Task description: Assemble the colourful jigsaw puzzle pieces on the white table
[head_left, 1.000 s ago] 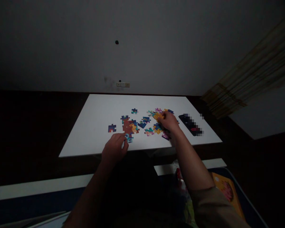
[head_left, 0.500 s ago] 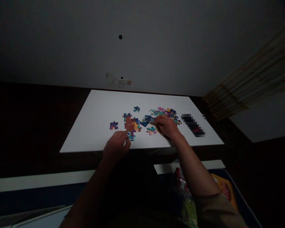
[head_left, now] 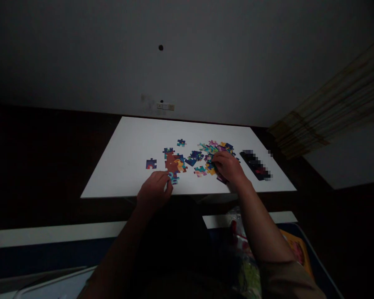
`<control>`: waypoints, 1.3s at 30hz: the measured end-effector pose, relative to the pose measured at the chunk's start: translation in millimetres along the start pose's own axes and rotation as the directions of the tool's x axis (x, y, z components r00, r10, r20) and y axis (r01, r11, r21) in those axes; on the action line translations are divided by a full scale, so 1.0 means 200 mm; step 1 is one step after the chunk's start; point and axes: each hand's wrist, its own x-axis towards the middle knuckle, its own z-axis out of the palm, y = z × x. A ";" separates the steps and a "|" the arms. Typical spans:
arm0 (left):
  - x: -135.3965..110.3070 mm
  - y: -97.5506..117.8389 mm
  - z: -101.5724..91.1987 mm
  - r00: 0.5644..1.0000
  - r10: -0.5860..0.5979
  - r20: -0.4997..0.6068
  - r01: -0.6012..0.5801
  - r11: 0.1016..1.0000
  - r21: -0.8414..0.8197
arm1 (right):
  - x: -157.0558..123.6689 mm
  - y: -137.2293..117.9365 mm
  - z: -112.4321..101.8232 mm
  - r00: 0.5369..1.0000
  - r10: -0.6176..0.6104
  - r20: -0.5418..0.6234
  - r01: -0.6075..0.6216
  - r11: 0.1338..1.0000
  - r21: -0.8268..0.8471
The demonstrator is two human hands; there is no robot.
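Note:
A white table (head_left: 127,141) carries colourful jigsaw pieces. A joined cluster of pieces (head_left: 174,162) lies near the middle, and my left hand (head_left: 154,192) rests at its near edge with curled fingers touching a small teal piece (head_left: 173,178). My right hand (head_left: 228,166) lies over a loose heap of pieces (head_left: 213,148) to the right, fingers bent down on them; what they grip is hidden. Single pieces lie apart: a blue one (head_left: 151,164) to the left and another (head_left: 181,143) further back.
A dark phone (head_left: 255,165) lies on the table's right part. A pale wall with a socket (head_left: 165,106) rises behind. A striped curtain (head_left: 333,104) hangs at right. An orange book (head_left: 297,249) and a plastic bag (head_left: 239,241) sit near my lap.
My right hand moved left to the middle pieces, then back right onto the loose heap. My left hand stayed by the joined cluster. The camera tilted slightly.

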 end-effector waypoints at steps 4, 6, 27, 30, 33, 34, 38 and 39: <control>0.00 0.00 0.00 1.000 -0.007 0.002 0.007 1.000 0.000 | 0.02 -0.04 -0.02 1.000 0.001 -0.022 -0.001 1.000 0.008; 0.00 0.01 0.00 1.000 -0.014 0.009 0.014 1.000 -0.003 | 0.06 -0.07 -0.01 1.000 0.020 -0.014 -0.020 1.000 0.018; 0.00 0.00 0.01 1.000 0.002 0.002 -0.002 1.000 0.024 | 0.38 -0.16 0.12 0.979 0.000 0.205 0.019 0.996 -0.090; -0.01 -0.01 0.02 1.000 0.003 -0.009 -0.002 1.000 0.022 | 0.41 -0.17 0.10 0.980 -0.027 0.199 0.037 0.998 -0.047; -0.01 -0.01 0.02 1.000 0.006 -0.010 -0.006 1.000 0.008 | 0.43 -0.14 0.08 0.982 -0.001 0.189 -0.007 0.999 0.039; -0.01 -0.01 0.02 1.000 0.010 -0.012 -0.009 1.000 0.004 | 0.43 -0.12 0.07 0.984 0.028 0.176 -0.041 0.997 0.070; -0.01 -0.01 0.02 1.000 0.009 -0.019 -0.009 1.000 -0.008 | 0.42 0.01 0.05 0.972 0.232 0.046 -0.235 0.970 0.066; -0.01 -0.02 0.02 1.000 0.009 -0.022 -0.009 1.000 -0.008 | 0.42 0.04 0.04 0.961 0.274 0.026 -0.274 0.961 0.028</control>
